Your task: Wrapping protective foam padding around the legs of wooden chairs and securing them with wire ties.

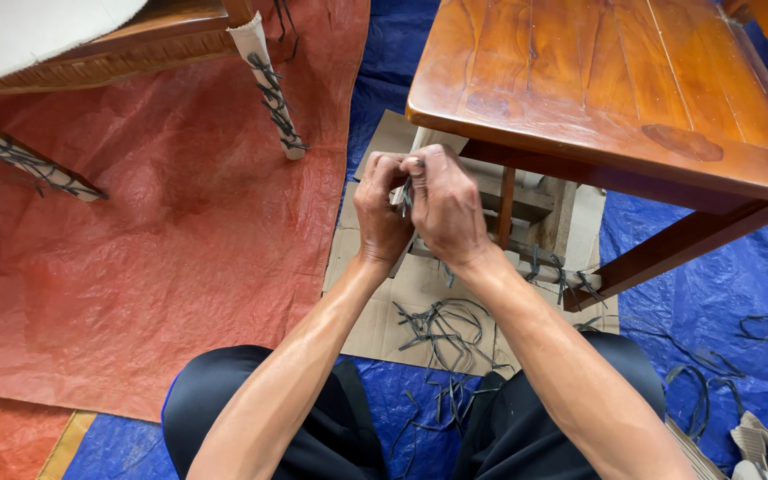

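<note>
Loose dark strips litter cardboard at 6 o'clock. Above, left hand and right hand pinch a strip against a paper-wrapped table leg. One rail is tied; at 11 o'clock, chair legs look finished.

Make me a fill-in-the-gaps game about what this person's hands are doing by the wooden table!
1. Both hands, the left hand and the right hand, pinch a thin dark ___ at the table's wrapped leg.
2. The wooden table stands over a flat sheet of ___.
3. The tarp to the left is ___ in colour.
4. Loose dark strips lie on the cardboard, between the person's ___.

Missing words: strip; cardboard; red; knees
</note>
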